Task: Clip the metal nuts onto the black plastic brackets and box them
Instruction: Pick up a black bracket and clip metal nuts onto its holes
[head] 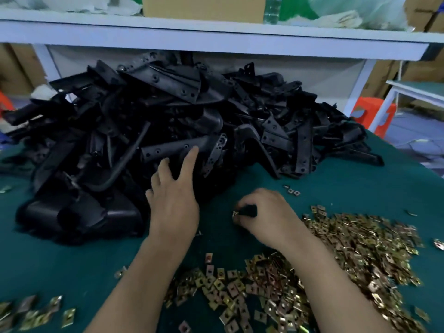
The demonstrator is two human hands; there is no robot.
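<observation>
The left hand [173, 200] lies at frame centre, fingers straight and spread against the heap of black plastic brackets [168, 111]; the right hand [262, 212] curls, pinching a brass-coloured square metal nut [235, 213]

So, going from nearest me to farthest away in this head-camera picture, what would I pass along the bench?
Heap of metal nuts → right hand pinching a nut → pile of black brackets → white shelf → cardboard box.
</observation>
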